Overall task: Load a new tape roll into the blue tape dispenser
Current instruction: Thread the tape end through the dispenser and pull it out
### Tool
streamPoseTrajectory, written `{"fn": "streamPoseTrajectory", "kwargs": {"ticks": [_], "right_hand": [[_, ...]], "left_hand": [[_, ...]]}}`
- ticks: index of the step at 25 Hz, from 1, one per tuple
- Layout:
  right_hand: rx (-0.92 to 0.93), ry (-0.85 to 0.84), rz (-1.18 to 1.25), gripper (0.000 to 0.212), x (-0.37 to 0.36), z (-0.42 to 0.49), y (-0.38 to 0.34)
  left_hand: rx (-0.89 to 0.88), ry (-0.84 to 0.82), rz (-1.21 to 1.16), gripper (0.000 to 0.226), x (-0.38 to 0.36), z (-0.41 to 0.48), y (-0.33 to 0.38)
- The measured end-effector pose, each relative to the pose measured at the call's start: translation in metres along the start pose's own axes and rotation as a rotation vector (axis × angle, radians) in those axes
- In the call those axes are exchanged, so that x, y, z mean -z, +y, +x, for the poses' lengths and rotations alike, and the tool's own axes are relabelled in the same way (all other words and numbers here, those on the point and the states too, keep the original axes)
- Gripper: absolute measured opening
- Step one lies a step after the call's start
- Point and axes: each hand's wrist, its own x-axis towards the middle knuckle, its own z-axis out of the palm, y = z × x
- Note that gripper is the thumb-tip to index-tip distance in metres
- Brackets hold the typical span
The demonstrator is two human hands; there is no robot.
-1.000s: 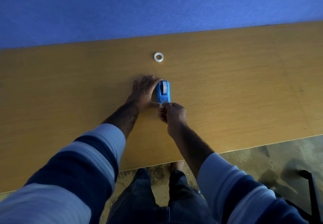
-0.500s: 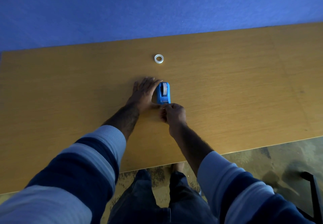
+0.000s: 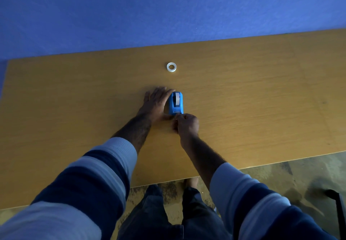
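Note:
The blue tape dispenser (image 3: pixel 176 103) stands on the wooden table (image 3: pixel 252 99) with a pale tape roll seated in its top slot. My left hand (image 3: pixel 156 103) lies flat against the dispenser's left side, fingers spread, holding it steady. Just in front of the dispenser's cutter end, my right hand (image 3: pixel 186 124) is pinched shut on what looks like the tape's loose end. A small white ring, a bare tape core or thin roll (image 3: pixel 171 67), lies alone on the table behind the dispenser.
A blue wall (image 3: pixel 168 11) rises directly behind the table's far edge. The near table edge runs above my legs, with a mottled floor (image 3: pixel 290 174) below. A dark chair part (image 3: pixel 337 208) shows at the lower right.
Both hands and the dispenser keep nearly the same pose. My right hand has shifted slightly closer to the dispenser's front end; the view has drifted a little.

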Motion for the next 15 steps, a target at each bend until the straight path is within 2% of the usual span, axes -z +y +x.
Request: {"fn": "streamPoseTrajectory", "kwargs": {"ticks": [8, 15], "right_hand": [[0.005, 0.032, -0.069, 0.016, 0.002, 0.004, 0.005], [0.098, -0.004, -0.331, 0.006, 0.022, 0.013, 0.004]], "left_hand": [[0.0, -0.012, 0.009, 0.11, 0.002, -0.001, 0.001], [0.01, -0.043, 0.048, 0.117, 0.006, -0.002, 0.005]]}}
